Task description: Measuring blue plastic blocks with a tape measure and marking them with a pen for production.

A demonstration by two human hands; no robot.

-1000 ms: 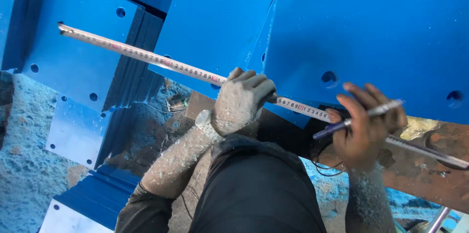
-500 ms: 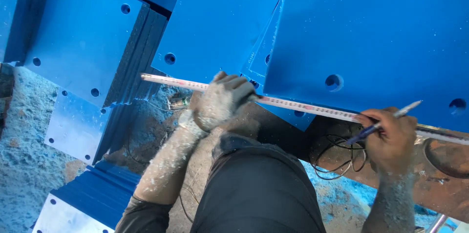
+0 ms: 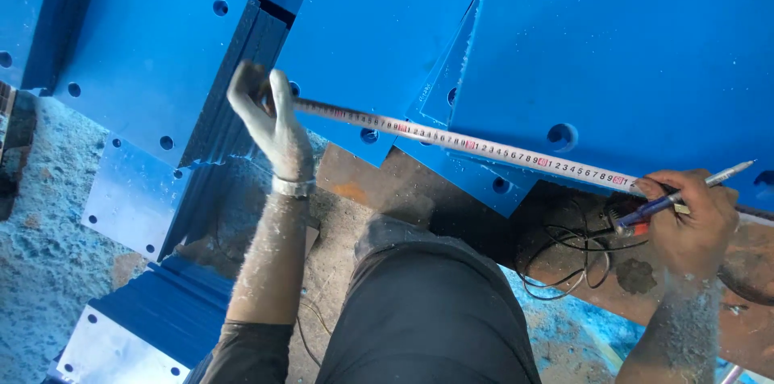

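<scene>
A long steel ruler lies slanted across blue plastic plates. My left hand, dusty and wearing a wrist watch, pinches the ruler's left end near the edge of a blue plate. My right hand presses the ruler's right part down and holds a pen between its fingers, tip pointing left and down. A large blue plate with round holes lies under the ruler's right half. My knee in dark trousers is at the bottom middle.
More blue plates with drilled holes are stacked at left, some standing on edge. Blue shavings cover the ground. A rusty metal surface with black cables lies beneath the right hand.
My left hand has slid up and to the left along the ruler to its end. The ruler now lies lower and flatter. The right hand with the pen stays at the right end.
</scene>
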